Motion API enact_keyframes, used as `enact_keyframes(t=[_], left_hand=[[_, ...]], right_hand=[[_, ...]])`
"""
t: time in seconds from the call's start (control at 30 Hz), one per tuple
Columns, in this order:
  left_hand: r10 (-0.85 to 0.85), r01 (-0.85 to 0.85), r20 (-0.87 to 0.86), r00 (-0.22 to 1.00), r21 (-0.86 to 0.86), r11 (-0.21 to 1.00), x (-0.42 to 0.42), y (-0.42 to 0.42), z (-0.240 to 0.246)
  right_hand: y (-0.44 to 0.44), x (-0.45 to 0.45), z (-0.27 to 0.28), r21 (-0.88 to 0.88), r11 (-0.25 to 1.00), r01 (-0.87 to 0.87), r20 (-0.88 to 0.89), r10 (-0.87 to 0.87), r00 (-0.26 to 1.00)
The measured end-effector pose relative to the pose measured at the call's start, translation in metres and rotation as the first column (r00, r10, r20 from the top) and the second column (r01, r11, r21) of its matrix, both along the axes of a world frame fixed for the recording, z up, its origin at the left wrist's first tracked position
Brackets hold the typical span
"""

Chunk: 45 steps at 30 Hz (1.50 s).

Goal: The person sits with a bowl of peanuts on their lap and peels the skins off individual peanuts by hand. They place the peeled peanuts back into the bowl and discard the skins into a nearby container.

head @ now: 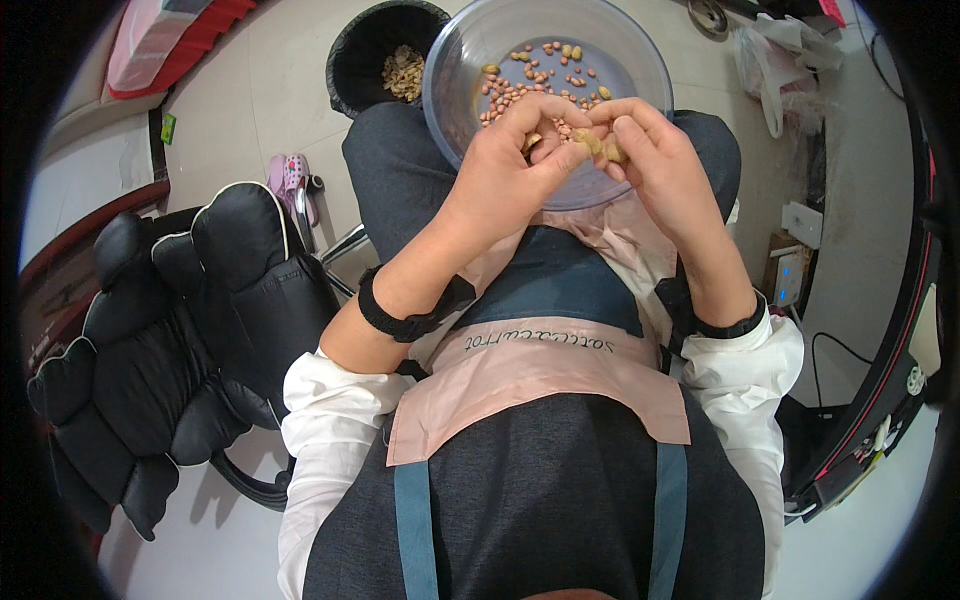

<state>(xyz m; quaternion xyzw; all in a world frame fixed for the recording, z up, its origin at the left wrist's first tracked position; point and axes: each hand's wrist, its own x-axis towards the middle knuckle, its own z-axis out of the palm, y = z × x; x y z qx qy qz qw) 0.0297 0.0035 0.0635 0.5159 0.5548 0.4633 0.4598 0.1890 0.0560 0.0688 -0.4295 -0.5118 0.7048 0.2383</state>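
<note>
Over the near part of a clear plastic basin point(652, 67), my left hand point(525, 150) and my right hand point(652, 150) meet at the fingertips. An unshelled peanut point(587, 140) is pinched at my left thumb. Another peanut pod point(613, 151) lies at my right fingers. A piece of peanut shell point(532, 142) shows in the curl of my left fingers. Shelled reddish peanuts point(514, 94) and several whole pods point(572, 52) are scattered on the basin floor. My hands hide part of the basin.
A black-lined bin point(349, 75) holding peanut shells point(405, 73) stands left of the basin, touching or close to it. A black padded chair point(240, 300) is at the left, with pink clogs point(289, 176) beyond it. A plastic bag point(772, 75) and a white device point(802, 223) are at the right.
</note>
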Motion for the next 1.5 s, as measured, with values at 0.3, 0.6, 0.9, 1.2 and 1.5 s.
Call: enact_keyframes(t=[0.3, 0.6, 0.9, 1.2, 1.5], left_hand=[[0.048, -0.048, 0.016, 0.999, 0.012, 0.999, -0.001, 0.004, -0.004], [0.037, -0.012, -0.127, 0.991, 0.19, 0.982, 0.002, 0.004, -0.013], [0.041, 0.018, -0.231, 0.972, 0.248, 0.968, -0.003, 0.006, -0.013], [0.107, 0.069, -0.352, 0.93, 0.453, 0.889, -0.004, 0.006, -0.015], [0.002, 0.078, -0.259, 0.966, 0.3, 0.951, -0.006, 0.004, -0.012]], right_hand=[[-0.012, -0.006, 0.0, 0.331, 0.937, -0.112, 0.133, 0.072, 0.989], [-0.021, -0.017, 0.0, 0.21, 0.978, -0.006, 0.013, 0.004, 1.0], [-0.019, -0.014, 0.0, 0.059, 0.994, -0.09, -0.042, 0.093, 0.995], [-0.019, -0.017, 0.005, -0.12, 0.987, -0.106, -0.111, 0.093, 0.99], [-0.02, -0.021, 0.0, -0.038, 0.995, -0.091, -0.081, 0.088, 0.993]])
